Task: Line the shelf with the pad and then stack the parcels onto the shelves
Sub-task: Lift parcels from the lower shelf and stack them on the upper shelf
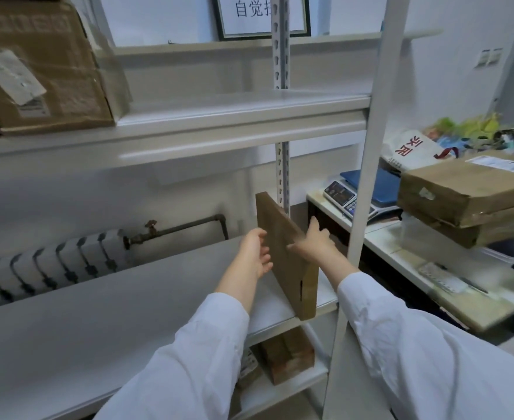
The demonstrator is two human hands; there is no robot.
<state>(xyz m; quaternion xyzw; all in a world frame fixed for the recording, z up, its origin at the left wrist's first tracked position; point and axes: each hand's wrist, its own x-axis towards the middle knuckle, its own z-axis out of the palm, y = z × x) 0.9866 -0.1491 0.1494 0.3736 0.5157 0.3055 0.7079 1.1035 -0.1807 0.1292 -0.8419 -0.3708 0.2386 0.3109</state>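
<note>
Head view, pad: a grey pad (pixel 98 313) lay along the middle shelf (pixel 275 310) through the lower left of the frame; it stopped short of the right end, where a strip of white shelf showed; the lining looked done.
Head view, parcel in hand: a flat brown parcel (pixel 275 225) stood on its edge at the right end of the middle shelf, just beside the rear post, centre of the frame; its near corner reached the shelf's front lip.
Head view, left hand: the left hand (pixel 254 253) was at the parcel's left face; fingers loosely bent and a little apart; the tips seemed to touch the cardboard, though blur made the contact hard to judge.
Head view, right hand: the right hand (pixel 313 244) pinched the parcel's upper edge; thumb raised on the right side, fingers laid across onto the left face.
Head view, parcels shelved: a large box (pixel 37 80) sat on the upper shelf (pixel 234 116), upper left; another box (pixel 289 356) sat on the bottom shelf, lower centre.
Head view, parcels waiting: two stacked boxes (pixel 468 189) lay on the side table (pixel 401 256), right of the frame, near a scale (pixel 352 192).
Head view, progress: stacking looked partly done; this parcel was almost placed; the two on the table appeared left to shelve.
</note>
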